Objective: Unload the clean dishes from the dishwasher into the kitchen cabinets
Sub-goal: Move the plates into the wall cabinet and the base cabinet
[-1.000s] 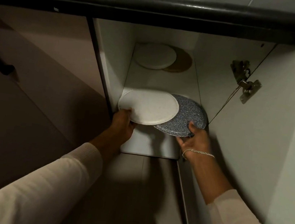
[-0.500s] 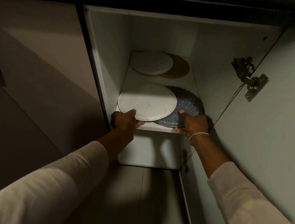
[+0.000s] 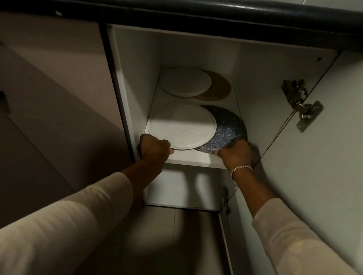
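Two cream sleeves [image 3: 75, 220] reached up from below toward an open white cabinet [image 3: 132, 79]. The left hand [image 3: 153, 149] was curled at the front left corner of the shelf [image 3: 195, 161], fingers closed on the near rim of a white speckled plate [image 3: 182, 125]. The right hand [image 3: 235, 155], a silver chain bracelet [image 3: 241, 168] at its wrist, gripped the near edge of a dark blue speckled plate [image 3: 228, 130]. Both plates lay at the front of that shelf, the white one overlapping the dark one's left side (so only a crescent of the blue showed). Farther back on the same shelf sat another white plate [image 3: 186, 82], partly covering a tan round plate [image 3: 220, 89] just to its right. The cabinet door [image 3: 336, 159] stood swung open on the right, its metal hinge [image 3: 301, 105] exposed. A dark countertop edge [image 3: 193, 15] ran across above the opening.
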